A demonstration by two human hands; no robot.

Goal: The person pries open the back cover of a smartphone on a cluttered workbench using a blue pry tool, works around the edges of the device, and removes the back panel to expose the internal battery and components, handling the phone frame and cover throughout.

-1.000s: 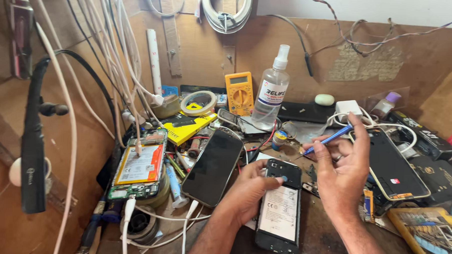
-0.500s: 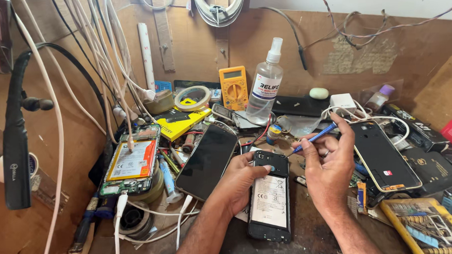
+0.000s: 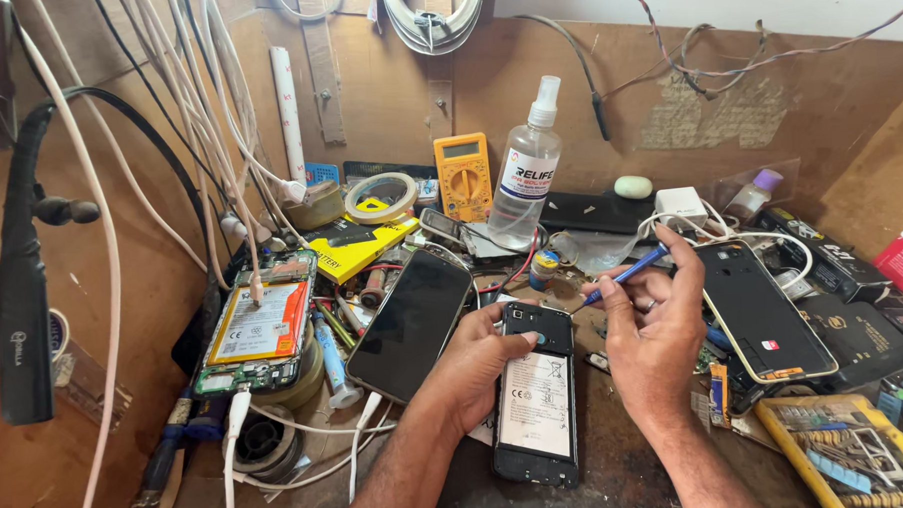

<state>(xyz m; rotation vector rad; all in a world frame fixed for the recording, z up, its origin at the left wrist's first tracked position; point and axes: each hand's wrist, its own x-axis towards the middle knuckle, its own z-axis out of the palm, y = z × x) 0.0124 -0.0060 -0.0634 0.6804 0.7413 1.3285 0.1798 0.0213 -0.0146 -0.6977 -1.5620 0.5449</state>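
An opened black phone (image 3: 537, 396) with its white battery showing lies face down on the bench in front of me. My left hand (image 3: 472, 361) grips its upper left edge. Just to the right of the phone's top, my right hand (image 3: 654, 322) holds a blue screwdriver (image 3: 627, 273) between thumb and fingers, tip pointing down-left towards the phone. A black phone back cover (image 3: 759, 308) lies right of my right hand. A dark-screened phone (image 3: 411, 326) lies left of my left hand.
Another opened phone with an orange-edged battery (image 3: 259, 326) sits at left on a solder spool, cable plugged in. A spray bottle (image 3: 525, 176), yellow multimeter (image 3: 463, 176) and tape roll (image 3: 382, 198) stand at the back. White cables (image 3: 217, 142) hang at left. A yellow tool case (image 3: 849, 450) lies at lower right.
My head has moved slightly, shifting the scene. Both hands stay at the opened phone, and the right hand has drifted a little closer to its top with the screwdriver.
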